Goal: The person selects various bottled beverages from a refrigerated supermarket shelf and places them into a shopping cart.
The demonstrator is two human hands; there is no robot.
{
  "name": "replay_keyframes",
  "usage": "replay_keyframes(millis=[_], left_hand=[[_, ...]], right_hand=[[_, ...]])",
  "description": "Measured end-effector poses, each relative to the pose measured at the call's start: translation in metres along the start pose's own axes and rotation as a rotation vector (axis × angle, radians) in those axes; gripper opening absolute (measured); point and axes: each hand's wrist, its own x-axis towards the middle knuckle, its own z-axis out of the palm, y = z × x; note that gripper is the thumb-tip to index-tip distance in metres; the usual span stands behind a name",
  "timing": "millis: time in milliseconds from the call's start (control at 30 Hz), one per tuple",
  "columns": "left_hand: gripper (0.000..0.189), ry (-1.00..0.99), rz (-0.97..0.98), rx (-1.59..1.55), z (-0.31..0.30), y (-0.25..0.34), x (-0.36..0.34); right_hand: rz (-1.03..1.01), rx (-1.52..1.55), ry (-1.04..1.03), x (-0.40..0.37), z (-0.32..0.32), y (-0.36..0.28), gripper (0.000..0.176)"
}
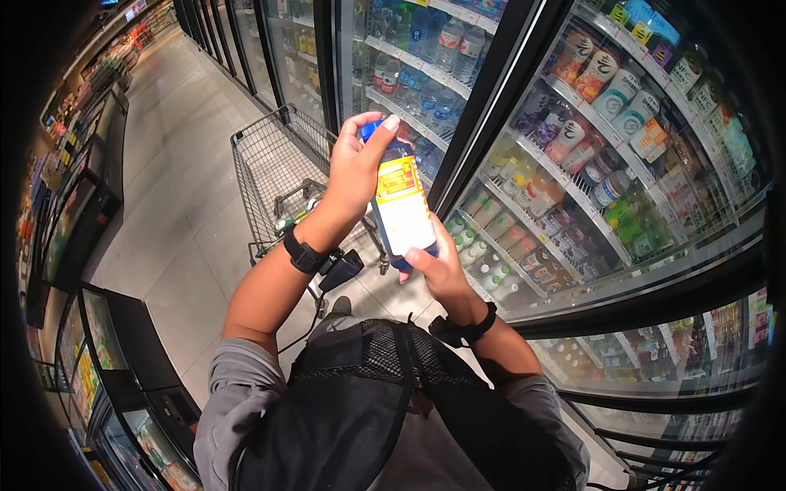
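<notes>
Between my two hands is a bottle (404,214) with a blue cap, dark blue sides and a yellow and white label turned up towards me. My left hand (362,159) is closed round its capped top end, thumb along the cap. At the lower end, my right hand (440,266) grips the base, with the thumb pressed on the label's bottom edge. The bottle is held tilted in front of my chest. Fingers behind it are mostly hidden. A black band circles each wrist.
A wire shopping cart (262,176) stands just ahead on the left, some items in it. Glass-door fridges (524,74) with shelves of drinks line the right side. Along the left are low chiller cabinets (135,376). A tiled aisle (176,139) runs between them.
</notes>
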Motion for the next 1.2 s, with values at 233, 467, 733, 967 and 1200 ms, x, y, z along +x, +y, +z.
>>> replay_keyframes(millis=[233,467,733,967,1200], left_hand=[[0.044,-0.074,0.008,-0.019,-0.002,0.006,0.001],[0.049,-0.068,-0.057,-0.047,-0.005,0.002,0.007],[0.038,-0.162,-0.048,0.13,-0.025,-0.011,0.031],[0.027,-0.247,-0.119,0.635,-0.106,0.007,0.058],[0.037,-0.082,0.054,1.078,-0.192,0.007,0.092]], right_hand=[[-0.012,0.106,-0.045,0.003,-0.002,0.0,0.068],[-0.009,0.111,-0.049,0.009,-0.006,0.007,0.074],[0.029,0.141,0.0,0.025,-0.015,0.005,0.06],[0.094,-0.089,-0.072,0.075,-0.015,0.045,0.077],[0.121,-0.536,-0.038,0.169,-0.028,0.163,0.084]])
